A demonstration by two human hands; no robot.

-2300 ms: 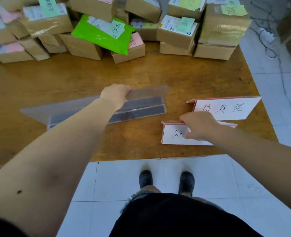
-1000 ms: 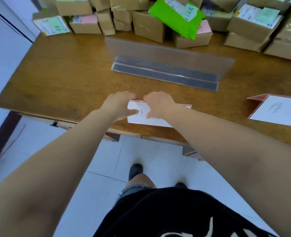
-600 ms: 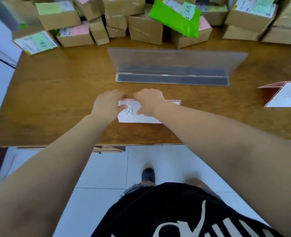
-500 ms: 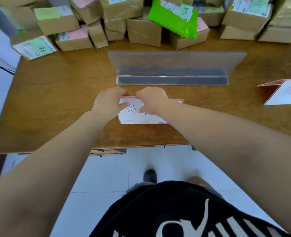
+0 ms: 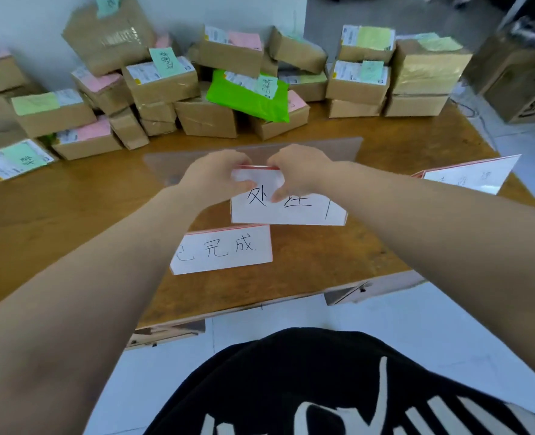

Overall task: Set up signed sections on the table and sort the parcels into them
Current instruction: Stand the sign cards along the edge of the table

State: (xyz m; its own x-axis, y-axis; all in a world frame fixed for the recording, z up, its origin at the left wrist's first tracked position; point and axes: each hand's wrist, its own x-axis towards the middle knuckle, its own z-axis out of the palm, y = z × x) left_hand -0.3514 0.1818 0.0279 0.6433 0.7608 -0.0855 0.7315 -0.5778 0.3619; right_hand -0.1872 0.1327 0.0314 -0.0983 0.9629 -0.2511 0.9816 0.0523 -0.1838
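My left hand [image 5: 216, 177] and my right hand [image 5: 297, 171] both pinch the top of a white folded sign card with a red edge [image 5: 291, 208], lifted above the wooden table [image 5: 55, 221]. Under it a second white sign card [image 5: 222, 251] with handwritten characters lies flat near the table's front edge. A third sign card [image 5: 470, 175] stands at the right edge. Behind my hands a clear plastic divider [image 5: 344, 149] stands across the table, partly hidden. Many brown cardboard parcels [image 5: 206, 117] with pink, green and yellow notes, plus a green mailer bag [image 5: 244, 97], are piled along the back.
The table's front edge [image 5: 260, 304] runs just ahead of my body, with white floor tiles [image 5: 417, 324] beyond it. More cardboard boxes [image 5: 517, 76] stand on the floor at the far right. Bare wood shows at the left of the table.
Both hands lifted the top sign card off the table, uncovering a second card that lay under it. The view tilted up towards the parcel pile.
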